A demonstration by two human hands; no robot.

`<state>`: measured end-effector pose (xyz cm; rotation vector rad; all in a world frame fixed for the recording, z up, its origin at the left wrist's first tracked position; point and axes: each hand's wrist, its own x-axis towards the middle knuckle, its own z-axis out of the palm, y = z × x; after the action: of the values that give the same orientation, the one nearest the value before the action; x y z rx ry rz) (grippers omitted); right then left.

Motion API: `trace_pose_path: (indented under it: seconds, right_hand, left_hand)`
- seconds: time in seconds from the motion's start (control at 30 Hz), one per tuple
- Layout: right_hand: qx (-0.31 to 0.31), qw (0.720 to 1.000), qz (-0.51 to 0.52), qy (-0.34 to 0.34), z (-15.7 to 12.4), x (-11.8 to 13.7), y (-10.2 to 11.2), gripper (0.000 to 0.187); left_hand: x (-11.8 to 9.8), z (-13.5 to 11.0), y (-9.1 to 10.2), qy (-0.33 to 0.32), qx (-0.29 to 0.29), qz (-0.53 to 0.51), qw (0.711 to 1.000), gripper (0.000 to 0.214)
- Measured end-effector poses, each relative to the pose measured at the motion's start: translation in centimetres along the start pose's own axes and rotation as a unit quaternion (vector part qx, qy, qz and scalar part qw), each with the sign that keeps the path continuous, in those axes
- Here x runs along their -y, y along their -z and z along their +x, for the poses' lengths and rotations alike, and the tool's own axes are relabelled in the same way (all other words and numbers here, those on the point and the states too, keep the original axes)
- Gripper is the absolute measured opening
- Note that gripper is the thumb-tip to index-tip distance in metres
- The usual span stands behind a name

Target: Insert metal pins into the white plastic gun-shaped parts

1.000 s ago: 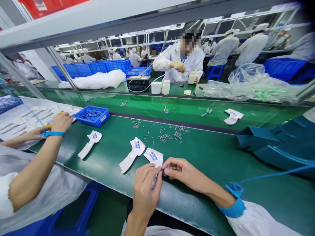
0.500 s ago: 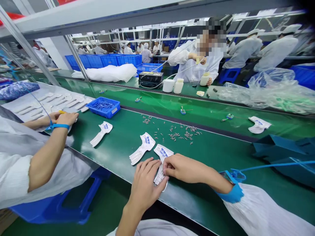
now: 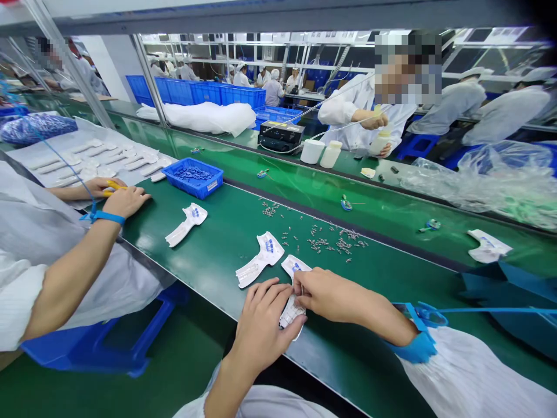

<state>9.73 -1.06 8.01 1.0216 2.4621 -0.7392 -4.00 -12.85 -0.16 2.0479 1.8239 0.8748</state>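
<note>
My left hand point(image 3: 260, 326) rests on the near edge of the green belt point(image 3: 391, 273), its fingers curled over the handle end of a white plastic part point(image 3: 294, 290) with blue inserts. My right hand point(image 3: 327, 293) presses its pinched fingertips onto the same part from the right. What the fingertips pinch is too small to make out. A second white part point(image 3: 260, 265) lies just left of it, and a third point(image 3: 187, 223) farther left. Several small metal pieces point(image 3: 331, 242) are scattered on the belt beyond my hands.
A co-worker's arm with a blue wrist strap point(image 3: 102, 217) lies on the belt at left, beside a blue tray point(image 3: 194, 177). Across the belt a person in white handles a bottle point(image 3: 379, 142). A clear plastic bag point(image 3: 500, 180) sits far right; dark blue plastic point(image 3: 513, 290) lies near right.
My hands have come down from holding a small piece in the air onto the white part, which now lies lengthwise under them. The view has shifted left and down.
</note>
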Motion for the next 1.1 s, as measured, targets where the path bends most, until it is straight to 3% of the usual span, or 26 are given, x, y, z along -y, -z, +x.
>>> trace_pose_path:
  seconds: [0.13,0.27,0.33,0.43,0.53,0.6,0.8,1.0,1.1]
  right_hand:
    - [-0.009,0.999,-0.007,-0.032,0.0,0.3,0.0,0.012]
    - [-0.054,0.998,0.037,0.015,-0.5,-0.9,0.5,0.012]
    - [-0.142,0.988,0.051,0.013,-0.8,-3.2,0.6,0.020]
    - [-0.278,0.958,0.009,-0.066,-1.1,-8.3,-0.1,0.035]
    - [-0.280,0.956,-0.003,-0.082,-1.2,-12.8,-1.8,0.034]
    - [-0.285,0.956,0.006,-0.062,-1.2,-14.3,-2.8,0.031]
    - [-0.323,0.941,0.073,-0.062,-1.5,-14.6,-3.7,0.022]
    - [-0.347,0.898,0.269,-0.028,-2.0,-14.5,-4.6,0.023]
    - [-0.356,0.895,0.265,-0.038,-2.3,-14.4,-4.6,0.025]
  left_hand:
    - [-0.2,0.0,0.2,-0.003,0.001,-0.004,1.000,0.040]
    - [0.2,-0.1,0.1,-0.007,0.008,0.015,1.000,0.038]
    - [0.6,-0.1,-0.1,-0.013,0.006,0.021,1.000,0.036]
    - [1.1,-0.1,-0.3,-0.024,0.001,0.025,0.999,0.036]
    - [1.1,-0.1,-0.3,-0.033,-0.014,0.033,0.999,0.037]
    - [1.1,-0.1,-0.3,-0.034,-0.025,0.037,0.998,0.036]
    - [1.0,-0.2,-0.3,-0.018,-0.006,0.028,0.999,0.034]
    - [0.6,0.0,-0.2,-0.005,-0.001,0.039,0.999,0.034]
    - [0.6,0.1,-0.2,-0.008,0.001,0.049,0.999,0.034]
